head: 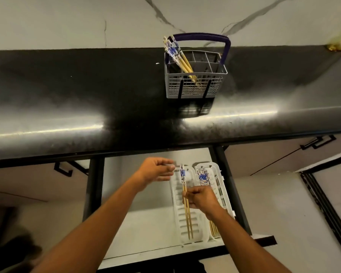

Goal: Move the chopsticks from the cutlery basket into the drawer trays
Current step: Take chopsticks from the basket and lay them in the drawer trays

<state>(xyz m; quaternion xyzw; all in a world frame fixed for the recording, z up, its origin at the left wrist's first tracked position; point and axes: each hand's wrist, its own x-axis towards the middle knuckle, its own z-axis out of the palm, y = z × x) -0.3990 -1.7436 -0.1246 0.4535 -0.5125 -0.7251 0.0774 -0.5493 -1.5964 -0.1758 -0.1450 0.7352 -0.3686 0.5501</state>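
A grey cutlery basket [195, 87] with a dark blue handle stands on the black counter, with several blue-patterned bamboo chopsticks [177, 56] leaning in its left side. Below, an open drawer holds two white trays side by side. My right hand [200, 198] grips a pair of chopsticks [186, 203] over the left tray [177, 213]. My left hand [158, 170] hovers at the pair's patterned top end, fingers loosely curled and apart, holding nothing. The right tray [220, 186] holds several chopsticks [204, 177], partly hidden by my right wrist.
The glossy black counter [87, 99] overhangs the drawer's back. Black drawer rails [94, 186] run along both sides, and the drawer front edge [264, 241] is near me. Closed cabinet fronts with black handles [319, 142] flank the drawer. A marble wall [67, 20] rises behind.
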